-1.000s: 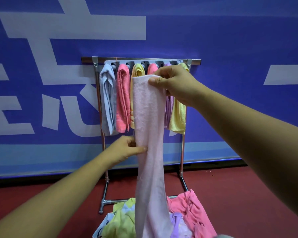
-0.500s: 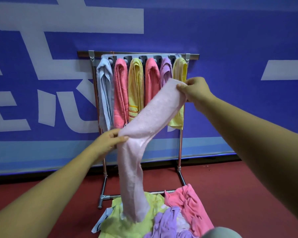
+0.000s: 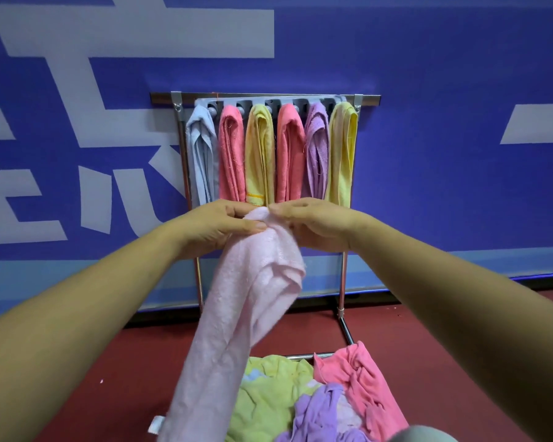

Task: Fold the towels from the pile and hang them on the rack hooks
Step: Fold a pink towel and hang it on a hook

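Towel (image 3: 246,298), pale pink, hangs doubled over from both hands in front of the rack's lower half. Its long end trails down to the left of the pile, with a white tag (image 3: 156,424) at the bottom corner. The left hand (image 3: 217,224) pinches the top fold, thumb laid across the cloth and fingers behind it. The right hand (image 3: 316,223) meets it there, fingertips closed on the same bunched edge.

Below, the pile (image 3: 288,393) lies low before the rack's foot, with lime, purple and pink cloths crumpled together. The floor (image 3: 460,346) is dark red and smooth.

Behind stands the rack (image 3: 342,282), a metal frame with a grey hook strip (image 3: 268,102) along its top bar. Six hung towels (image 3: 260,154) sit side by side on it: blue, pink, yellow, pink, purple, yellow. The hands and the held cloth cover their lower ends and the rack's middle. The wall (image 3: 428,122) is blue with large white characters, and a paler blue band runs along its base.
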The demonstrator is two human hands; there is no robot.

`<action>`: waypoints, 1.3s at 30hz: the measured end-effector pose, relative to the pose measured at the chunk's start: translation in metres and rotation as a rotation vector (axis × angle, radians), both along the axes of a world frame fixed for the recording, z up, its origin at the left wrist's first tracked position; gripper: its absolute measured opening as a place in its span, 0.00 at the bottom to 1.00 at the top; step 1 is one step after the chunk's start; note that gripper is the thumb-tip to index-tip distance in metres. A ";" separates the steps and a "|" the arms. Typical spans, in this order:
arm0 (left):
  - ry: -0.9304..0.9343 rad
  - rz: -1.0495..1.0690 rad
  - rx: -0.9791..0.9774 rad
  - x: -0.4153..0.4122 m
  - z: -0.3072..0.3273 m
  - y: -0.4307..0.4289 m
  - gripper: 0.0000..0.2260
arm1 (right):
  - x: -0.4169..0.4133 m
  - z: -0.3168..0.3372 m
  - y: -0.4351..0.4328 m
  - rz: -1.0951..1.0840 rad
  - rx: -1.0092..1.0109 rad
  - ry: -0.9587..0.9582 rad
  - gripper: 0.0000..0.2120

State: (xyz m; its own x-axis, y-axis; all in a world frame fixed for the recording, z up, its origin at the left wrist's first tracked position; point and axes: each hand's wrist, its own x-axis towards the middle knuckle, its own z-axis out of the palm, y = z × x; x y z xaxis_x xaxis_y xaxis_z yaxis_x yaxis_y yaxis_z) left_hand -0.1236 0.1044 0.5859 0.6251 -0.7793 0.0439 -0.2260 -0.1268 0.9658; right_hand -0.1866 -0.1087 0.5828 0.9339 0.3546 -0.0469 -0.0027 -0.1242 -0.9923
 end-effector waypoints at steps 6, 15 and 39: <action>0.057 -0.017 -0.011 0.012 -0.010 0.016 0.19 | 0.004 0.016 0.008 -0.133 -0.089 -0.145 0.12; 0.161 -0.032 -0.142 0.017 -0.001 0.040 0.30 | 0.001 0.033 -0.025 -0.259 -0.091 -0.120 0.05; -0.126 0.254 -0.043 0.166 0.097 0.089 0.10 | 0.168 0.090 0.049 -0.312 -0.222 -0.414 0.09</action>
State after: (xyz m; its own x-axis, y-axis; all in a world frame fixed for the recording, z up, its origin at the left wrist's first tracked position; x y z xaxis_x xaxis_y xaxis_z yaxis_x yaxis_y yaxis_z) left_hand 0.0420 0.1932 0.6825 0.7874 -0.5946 0.1629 -0.3107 -0.1545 0.9379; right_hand -0.0190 -0.0600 0.6724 0.9493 0.0818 0.3035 0.3109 -0.3860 -0.8685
